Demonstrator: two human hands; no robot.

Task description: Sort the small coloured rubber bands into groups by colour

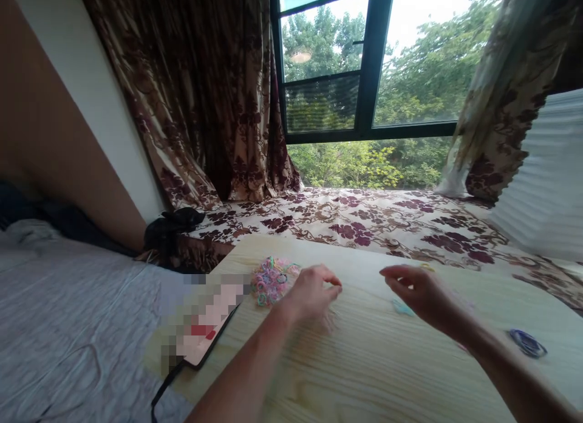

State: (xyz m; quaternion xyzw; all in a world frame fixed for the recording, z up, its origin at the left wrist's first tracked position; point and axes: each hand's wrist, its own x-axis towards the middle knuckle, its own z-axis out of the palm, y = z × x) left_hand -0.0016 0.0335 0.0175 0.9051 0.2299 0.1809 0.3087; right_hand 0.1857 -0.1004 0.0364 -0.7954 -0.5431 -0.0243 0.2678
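Above the pale wooden table (pixel 355 362), my left hand (pixel 314 292) has its thumb and fingertips pinched together. Just left of it is a pile of small pastel-coloured elastic bands (pixel 271 282). A short way to the right hangs my right hand (pixel 410 284), its thumb and forefinger also closed in a pinch. Whatever either pinch may hold is too small to make out. Beneath the right hand lies a flat teal piece (pixel 402 307), and a yellow item (pixel 428 267) shows behind its knuckles. Pinkish bits near the right wrist are mostly hidden by the forearm.
A bundle of dark blue and purple loops (pixel 527 343) lies at the table's right. Along the left edge is a partly blurred-out flat pink object (pixel 203 341) with a black strap. Beyond the table are a flower-patterned window seat (pixel 319 213), curtains and a window; a bed (pixel 91 326) stands left.
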